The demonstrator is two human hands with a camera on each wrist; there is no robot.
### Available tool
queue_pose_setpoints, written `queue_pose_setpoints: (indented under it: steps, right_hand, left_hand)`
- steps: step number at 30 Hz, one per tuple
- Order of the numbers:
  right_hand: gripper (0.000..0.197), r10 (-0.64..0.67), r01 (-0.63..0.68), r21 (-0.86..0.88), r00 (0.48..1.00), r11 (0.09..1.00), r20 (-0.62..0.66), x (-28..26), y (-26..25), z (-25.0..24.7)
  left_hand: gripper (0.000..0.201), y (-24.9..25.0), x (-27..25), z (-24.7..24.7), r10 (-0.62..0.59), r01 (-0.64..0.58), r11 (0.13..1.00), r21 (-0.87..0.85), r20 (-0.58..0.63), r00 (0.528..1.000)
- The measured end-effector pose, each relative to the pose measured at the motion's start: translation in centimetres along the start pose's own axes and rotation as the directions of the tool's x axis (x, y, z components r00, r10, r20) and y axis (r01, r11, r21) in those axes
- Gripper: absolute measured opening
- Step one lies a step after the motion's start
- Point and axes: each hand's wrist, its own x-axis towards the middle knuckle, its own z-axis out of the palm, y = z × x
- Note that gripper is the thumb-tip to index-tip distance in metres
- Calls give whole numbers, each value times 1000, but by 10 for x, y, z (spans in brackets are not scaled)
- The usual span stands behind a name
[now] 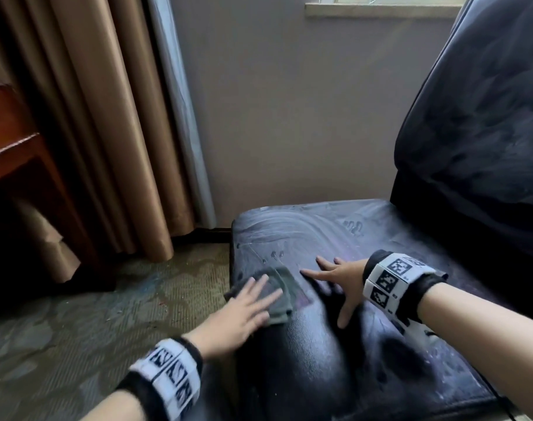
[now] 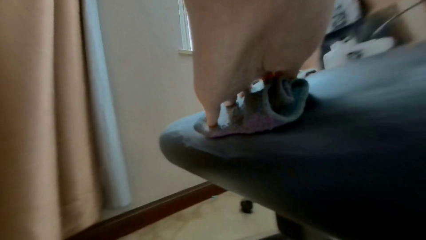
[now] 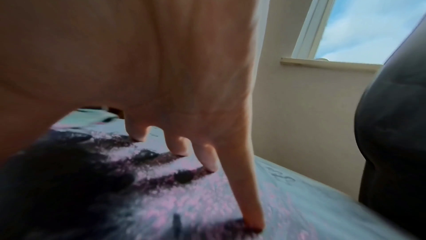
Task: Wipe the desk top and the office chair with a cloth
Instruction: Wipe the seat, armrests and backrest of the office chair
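The office chair [image 1: 365, 299] fills the right of the head view, its dark seat streaked with pale dust and wipe marks, its backrest [image 1: 477, 117] rising at the far right under the window sill [image 1: 380, 10]. To the left hang the tan curtains [image 1: 107, 117], and at the far left edge stands a corner of the wooden counter [image 1: 13, 141]; its top is out of view, so I cannot tell its state.

On the seat's front left part lies the grey cloth [image 1: 279, 294], folded. The left hand [image 1: 244, 311] presses flat on it, its grip spread with fingers straight, not pinching; the left wrist view shows the fingertips [image 2: 211, 122] bearing down on the cloth [image 2: 265, 112] close to the seat's rounded edge. The right hand [image 1: 341, 281] rests just beside the cloth, palm down on bare seat, its grip spread wide and holding nothing, fingertips [image 3: 208, 163] touching the dusty surface.

Risks, as I judge them: with only flat pressure, a stroke toward the near edge could let the cloth slip off onto the carpet [image 1: 77, 329]. The chair looks to have a caster [image 2: 246, 205], so hard pushing could roll it if the right hand eases. That bare palm may also smear dust onto wiped areas.
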Motion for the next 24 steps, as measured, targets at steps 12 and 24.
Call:
queue_pose_setpoints:
  steps: [12,24]
  right_hand:
    - [115,-62,63,45,998,997,-27,2,8,10]
    - [114,-19,24,31,989,999,-146,39,-2,-46]
  left_hand:
    - [51,-15,26,-7,-77,71,991,-117,-49,996]
    - [66,-5,13,-4,-33,30,998,-48,-56,998]
